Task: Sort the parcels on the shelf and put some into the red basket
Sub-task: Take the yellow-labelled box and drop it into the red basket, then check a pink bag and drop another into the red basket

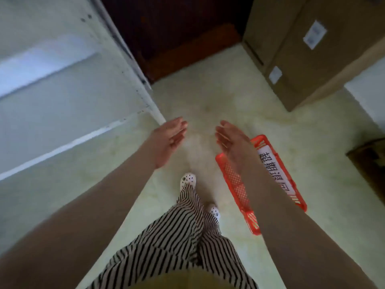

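Both hands empty, no parcel visible on the shelf or in the basket; the sorting cannot be judged begun from this view.

The flat red plastic lattice basket (235, 180) lies on the pale floor (208, 97) and carries a white label with dark characters; its visible part holds no parcel, the remainder being hidden under the right forearm. Right hand (231, 138) hangs over the basket's far end, grip released, fingers straight, holding nothing. Left hand (168, 140) is to the left of the basket, well apart from it, likewise released and empty. The white metal shelf (62, 90) stands farther left of the basket; the blurred boards in view show no parcels. Brown cardboard boxes (302, 49) stand beyond the basket, untouched. Judgement: every parcel is left to pick and place.
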The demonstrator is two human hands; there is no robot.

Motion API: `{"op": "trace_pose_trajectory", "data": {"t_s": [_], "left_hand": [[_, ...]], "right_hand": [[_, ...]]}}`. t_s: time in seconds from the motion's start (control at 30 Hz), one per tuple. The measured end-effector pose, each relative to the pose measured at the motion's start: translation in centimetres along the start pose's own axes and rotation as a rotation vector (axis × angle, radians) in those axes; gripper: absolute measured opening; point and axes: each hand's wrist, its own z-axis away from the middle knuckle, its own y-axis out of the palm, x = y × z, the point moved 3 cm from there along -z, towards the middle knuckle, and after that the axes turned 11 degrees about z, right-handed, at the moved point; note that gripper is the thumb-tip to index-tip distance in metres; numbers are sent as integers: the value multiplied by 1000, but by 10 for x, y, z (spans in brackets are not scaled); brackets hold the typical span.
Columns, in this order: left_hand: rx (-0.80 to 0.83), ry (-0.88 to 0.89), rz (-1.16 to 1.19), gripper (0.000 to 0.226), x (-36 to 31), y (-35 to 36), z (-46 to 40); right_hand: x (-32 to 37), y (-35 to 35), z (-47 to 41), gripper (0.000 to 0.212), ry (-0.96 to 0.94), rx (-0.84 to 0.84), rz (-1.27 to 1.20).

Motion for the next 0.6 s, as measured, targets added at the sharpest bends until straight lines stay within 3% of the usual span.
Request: {"op": "trace_pose_trajectory", "data": {"t_s": [0.03, 0.23, 0.4, 0.6], "left_hand": [[3, 20, 15, 17, -10, 5, 5], [-67, 269, 218, 15, -115, -109, 111], [-163, 389, 405, 16, -174, -210, 160], [-186, 554, 528, 14, -293, -331, 224]], "right_hand": [[11, 8, -1, 20, -22, 21, 35], [23, 205, 56, 9, -35, 350, 263], [4, 348, 95, 12, 0, 466, 337], [-11, 532, 135, 15, -35, 594, 307]]}}
